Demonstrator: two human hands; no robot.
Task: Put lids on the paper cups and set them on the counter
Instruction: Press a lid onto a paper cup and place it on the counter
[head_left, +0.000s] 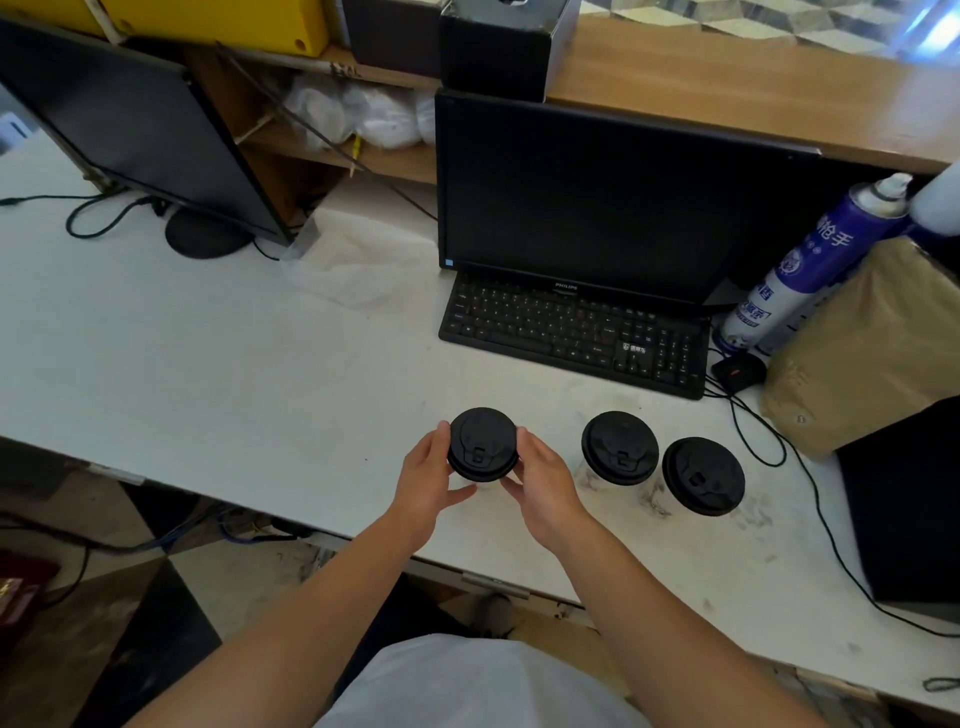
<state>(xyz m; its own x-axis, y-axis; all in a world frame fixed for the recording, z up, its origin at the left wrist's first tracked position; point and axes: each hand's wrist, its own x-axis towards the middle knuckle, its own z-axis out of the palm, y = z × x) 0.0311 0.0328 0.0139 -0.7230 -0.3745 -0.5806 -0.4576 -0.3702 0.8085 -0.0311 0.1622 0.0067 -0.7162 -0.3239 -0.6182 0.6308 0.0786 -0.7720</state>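
Three lidded paper cups on the white counter (208, 364), one black lid each. All upright, long axis vertical, lids up, sip tabs pointing toward the person. Leftmost cup (483, 444) is near the counter's front edge; can't tell if it's resting or lifted. Both hands grasp its sides: left hand (427, 480) curled round the left, right hand (540, 480) round the right. Second cup (620, 448) and third cup (703, 475) stand just beside each other to the right, untouched. Behind them: two dark monitors, right monitor (576, 197) and left monitor (130, 130), one keyboard (571, 332), one mouse (737, 371), one blue spray can (810, 260), one brown bag (872, 353).
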